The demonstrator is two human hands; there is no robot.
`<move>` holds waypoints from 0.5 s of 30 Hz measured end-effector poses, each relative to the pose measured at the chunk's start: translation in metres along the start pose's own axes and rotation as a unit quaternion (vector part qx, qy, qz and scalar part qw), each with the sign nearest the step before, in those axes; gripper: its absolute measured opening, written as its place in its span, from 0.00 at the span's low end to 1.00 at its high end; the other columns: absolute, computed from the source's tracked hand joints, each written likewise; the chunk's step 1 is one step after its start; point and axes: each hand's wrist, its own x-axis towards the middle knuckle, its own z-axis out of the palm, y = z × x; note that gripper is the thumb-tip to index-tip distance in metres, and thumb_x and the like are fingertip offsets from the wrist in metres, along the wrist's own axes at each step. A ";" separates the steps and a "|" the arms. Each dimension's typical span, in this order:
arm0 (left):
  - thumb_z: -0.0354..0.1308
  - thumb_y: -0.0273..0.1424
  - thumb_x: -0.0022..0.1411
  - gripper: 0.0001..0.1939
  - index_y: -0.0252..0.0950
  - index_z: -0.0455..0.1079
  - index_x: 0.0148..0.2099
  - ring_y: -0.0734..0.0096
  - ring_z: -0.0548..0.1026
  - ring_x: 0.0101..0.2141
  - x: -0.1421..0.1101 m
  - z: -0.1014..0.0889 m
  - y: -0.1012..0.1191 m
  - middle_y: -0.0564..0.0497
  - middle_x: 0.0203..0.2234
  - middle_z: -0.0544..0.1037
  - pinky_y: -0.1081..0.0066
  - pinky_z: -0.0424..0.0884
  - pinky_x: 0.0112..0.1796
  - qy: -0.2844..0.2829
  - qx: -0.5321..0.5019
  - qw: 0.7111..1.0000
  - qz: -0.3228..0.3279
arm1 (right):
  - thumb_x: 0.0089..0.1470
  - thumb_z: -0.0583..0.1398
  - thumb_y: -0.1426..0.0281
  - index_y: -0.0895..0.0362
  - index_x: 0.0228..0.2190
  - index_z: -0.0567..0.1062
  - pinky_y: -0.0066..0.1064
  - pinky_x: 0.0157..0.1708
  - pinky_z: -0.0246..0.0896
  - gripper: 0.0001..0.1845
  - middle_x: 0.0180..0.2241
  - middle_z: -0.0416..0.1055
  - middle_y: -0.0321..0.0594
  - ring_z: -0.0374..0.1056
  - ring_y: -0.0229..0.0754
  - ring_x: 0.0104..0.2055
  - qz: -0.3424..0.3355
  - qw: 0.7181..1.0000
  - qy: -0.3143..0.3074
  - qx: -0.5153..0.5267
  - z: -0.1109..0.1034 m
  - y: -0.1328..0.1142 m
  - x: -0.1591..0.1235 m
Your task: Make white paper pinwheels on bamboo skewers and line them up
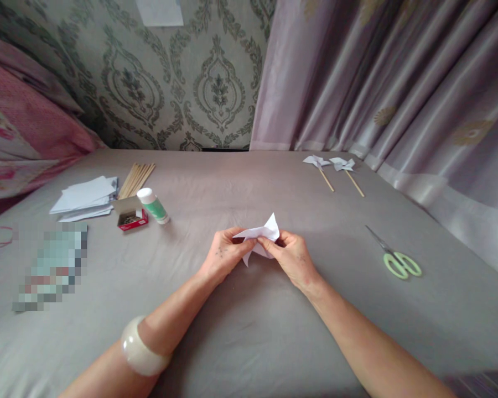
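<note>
Both my hands meet at the middle of the grey cloth-covered surface (249,331). A folded piece of white paper (265,229) with pointed flaps is pinched between them. My left hand (223,255), with a white bangle on the forearm, grips its left side with closed fingers. My right hand (289,255) pinches its right side. The paper is held just above the cloth.
At the left lie a stack of white paper sheets (85,198), a bundle of wooden sticks (136,178), a small red box (130,215) and a glue stick (154,206). Two finished paper pinwheels (330,165) on sticks lie far right. Green-handled scissors (396,258) rest at the right. Curtains hang behind.
</note>
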 end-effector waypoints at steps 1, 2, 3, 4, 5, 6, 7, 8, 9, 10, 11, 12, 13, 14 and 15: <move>0.68 0.32 0.44 0.11 0.31 0.77 0.31 0.73 0.72 0.24 0.001 -0.001 -0.001 0.52 0.22 0.78 0.76 0.65 0.27 -0.014 -0.022 1.000 -0.006 | 0.41 0.67 0.59 0.59 0.29 0.80 0.29 0.31 0.60 0.17 0.27 0.76 0.38 0.68 0.38 0.28 0.010 1.000 -0.003 0.016 0.000 -0.004 -0.001; 0.68 0.32 0.44 0.11 0.31 0.77 0.32 0.72 0.73 0.25 0.002 -0.001 -0.002 0.51 0.23 0.78 0.75 0.66 0.28 -0.029 -0.045 0.998 -0.015 | 0.40 0.67 0.59 0.59 0.28 0.80 0.29 0.31 0.60 0.17 0.27 0.76 0.38 0.67 0.38 0.28 0.022 0.999 -0.008 0.035 -0.001 -0.007 -0.002; 0.68 0.32 0.45 0.11 0.31 0.77 0.32 0.71 0.74 0.26 0.003 -0.001 -0.003 0.49 0.24 0.79 0.74 0.68 0.30 -0.041 -0.068 0.996 -0.027 | 0.40 0.67 0.58 0.59 0.28 0.79 0.29 0.30 0.60 0.17 0.26 0.76 0.38 0.67 0.38 0.28 0.031 0.998 -0.016 0.057 -0.001 -0.011 -0.003; 0.69 0.32 0.45 0.11 0.31 0.77 0.32 0.71 0.75 0.26 0.003 -0.002 -0.002 0.48 0.24 0.79 0.73 0.69 0.31 -0.049 -0.091 0.994 -0.039 | 0.41 0.67 0.58 0.59 0.27 0.79 0.29 0.30 0.59 0.17 0.26 0.76 0.38 0.67 0.38 0.27 0.037 0.996 -0.023 0.078 -0.002 -0.015 -0.004; 0.69 0.31 0.44 0.11 0.30 0.77 0.31 0.71 0.75 0.26 0.003 -0.001 -0.002 0.48 0.24 0.79 0.73 0.69 0.32 -0.051 -0.112 0.991 -0.050 | 0.41 0.67 0.58 0.59 0.27 0.79 0.29 0.30 0.59 0.17 0.26 0.76 0.38 0.67 0.38 0.27 0.039 0.994 -0.030 0.098 -0.003 -0.018 -0.005; 0.69 0.31 0.44 0.11 0.30 0.77 0.30 0.71 0.75 0.26 0.002 -0.001 -0.001 0.47 0.24 0.79 0.73 0.70 0.32 -0.050 -0.132 0.988 -0.058 | 0.41 0.67 0.57 0.58 0.27 0.79 0.29 0.30 0.59 0.16 0.26 0.76 0.38 0.67 0.38 0.27 0.036 0.992 -0.033 0.113 -0.003 -0.021 -0.006; 0.70 0.30 0.43 0.11 0.30 0.76 0.30 0.72 0.75 0.26 0.001 0.000 0.000 0.47 0.24 0.79 0.73 0.70 0.33 -0.049 -0.150 0.985 -0.064 | 0.40 0.67 0.58 0.58 0.27 0.78 0.29 0.30 0.59 0.16 0.26 0.76 0.37 0.67 0.37 0.27 0.032 0.991 -0.033 0.123 -0.004 -0.023 -0.007; 0.70 0.30 0.43 0.11 0.29 0.76 0.30 0.72 0.75 0.26 0.000 0.001 0.001 0.47 0.24 0.79 0.73 0.70 0.33 -0.051 -0.164 0.983 -0.066 | 0.40 0.68 0.58 0.58 0.26 0.78 0.28 0.29 0.59 0.16 0.26 0.76 0.37 0.67 0.37 0.27 0.028 0.991 -0.031 0.129 -0.004 -0.024 -0.007; 0.70 0.29 0.43 0.11 0.29 0.76 0.30 0.72 0.75 0.26 -0.002 0.001 0.002 0.47 0.25 0.79 0.73 0.70 0.33 -0.054 -0.175 0.981 -0.066 | 0.39 0.68 0.58 0.58 0.26 0.78 0.28 0.29 0.59 0.16 0.25 0.75 0.36 0.67 0.36 0.26 0.025 0.991 -0.028 0.132 -0.004 -0.025 -0.008; 0.70 0.29 0.43 0.11 0.29 0.76 0.30 0.73 0.75 0.26 -0.003 0.002 0.003 0.47 0.25 0.79 0.74 0.71 0.34 -0.058 -0.181 0.980 -0.063 | 0.39 0.68 0.59 0.58 0.25 0.78 0.28 0.29 0.59 0.16 0.25 0.75 0.36 0.66 0.36 0.26 0.024 0.990 -0.025 0.134 -0.004 -0.025 -0.008; 0.70 0.29 0.43 0.11 0.29 0.76 0.31 0.73 0.76 0.26 -0.005 0.003 0.003 0.47 0.25 0.80 0.74 0.71 0.34 -0.061 -0.184 0.979 -0.060 | 0.38 0.68 0.59 0.58 0.25 0.77 0.28 0.28 0.59 0.16 0.24 0.75 0.36 0.66 0.36 0.26 0.022 0.990 -0.023 0.136 -0.003 -0.026 -0.009; 0.70 0.29 0.43 0.12 0.29 0.76 0.31 0.73 0.76 0.27 -0.006 0.004 0.003 0.47 0.25 0.80 0.74 0.71 0.34 -0.064 -0.183 0.979 -0.056 | 0.38 0.69 0.59 0.58 0.25 0.77 0.28 0.28 0.59 0.16 0.24 0.75 0.35 0.66 0.36 0.25 0.020 0.990 -0.021 0.137 -0.003 -0.026 -0.009; 0.71 0.29 0.43 0.12 0.29 0.76 0.32 0.72 0.76 0.27 -0.007 0.005 0.003 0.47 0.25 0.80 0.74 0.71 0.33 -0.065 -0.179 0.980 -0.053 | 0.38 0.68 0.58 0.58 0.25 0.77 0.27 0.28 0.59 0.16 0.23 0.75 0.35 0.66 0.36 0.25 0.017 0.990 -0.020 0.138 -0.003 -0.026 -0.010; 0.71 0.30 0.43 0.13 0.29 0.76 0.32 0.72 0.76 0.27 -0.008 0.005 0.002 0.47 0.26 0.80 0.74 0.71 0.33 -0.063 -0.173 0.982 -0.050 | 0.38 0.68 0.58 0.58 0.25 0.77 0.27 0.27 0.59 0.16 0.23 0.74 0.35 0.66 0.35 0.25 0.013 0.990 -0.020 0.137 -0.003 -0.027 -0.011; 0.71 0.30 0.43 0.13 0.29 0.76 0.32 0.72 0.76 0.27 -0.008 0.006 0.001 0.47 0.26 0.80 0.74 0.70 0.33 -0.061 -0.166 0.983 -0.047 | 0.39 0.68 0.59 0.58 0.25 0.77 0.27 0.27 0.59 0.16 0.24 0.74 0.35 0.66 0.35 0.25 0.007 0.991 -0.020 0.133 -0.003 -0.027 -0.012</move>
